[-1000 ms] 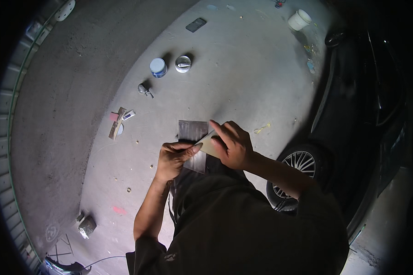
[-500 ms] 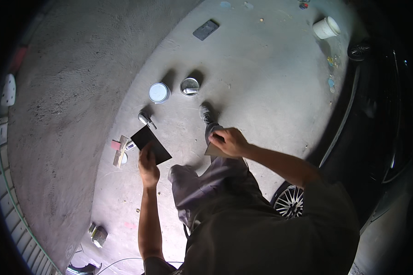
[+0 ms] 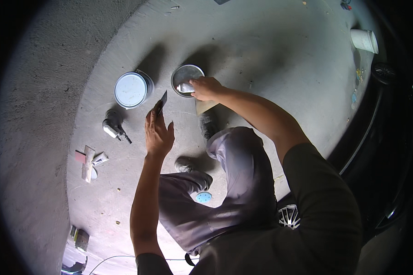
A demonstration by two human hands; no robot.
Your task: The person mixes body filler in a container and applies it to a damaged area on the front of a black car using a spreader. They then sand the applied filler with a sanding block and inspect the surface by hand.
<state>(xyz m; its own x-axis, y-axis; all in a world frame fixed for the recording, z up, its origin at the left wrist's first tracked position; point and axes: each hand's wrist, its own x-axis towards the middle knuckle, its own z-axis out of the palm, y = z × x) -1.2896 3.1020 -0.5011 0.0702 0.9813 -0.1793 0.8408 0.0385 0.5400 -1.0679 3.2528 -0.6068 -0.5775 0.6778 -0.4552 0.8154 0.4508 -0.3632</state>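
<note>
My left hand (image 3: pixel 159 135) grips a thin dark rectangular plate (image 3: pixel 164 98), now turned nearly edge-on, with the thumb held out to the side. Reaching forward, my right hand (image 3: pixel 207 89) is at the rim of an open round tin (image 3: pixel 187 73) with a dark inside. Its fingers touch a whitish tube (image 3: pixel 184 88) lying in the tin; whether they grasp it I cannot tell. From under the same hand sticks out a tan flat blade (image 3: pixel 205 107), partly hidden. Left of the tin stands a bigger can with a pale blue lid (image 3: pixel 130 90).
A grey-and-white power tool (image 3: pixel 112 125) lies left of my left hand, near small flat tools (image 3: pixel 88 165). A blue perforated disc (image 3: pixel 203 197) lies by my shoe (image 3: pixel 184 164). Rough wall at left; dark car (image 3: pixel 376 151) and white bucket (image 3: pixel 364 41) at right.
I have bent lower and forward. My right hand has moved from by my knee to the open tin, the tan blade with it. The dark plate has turned from broad face to edge.
</note>
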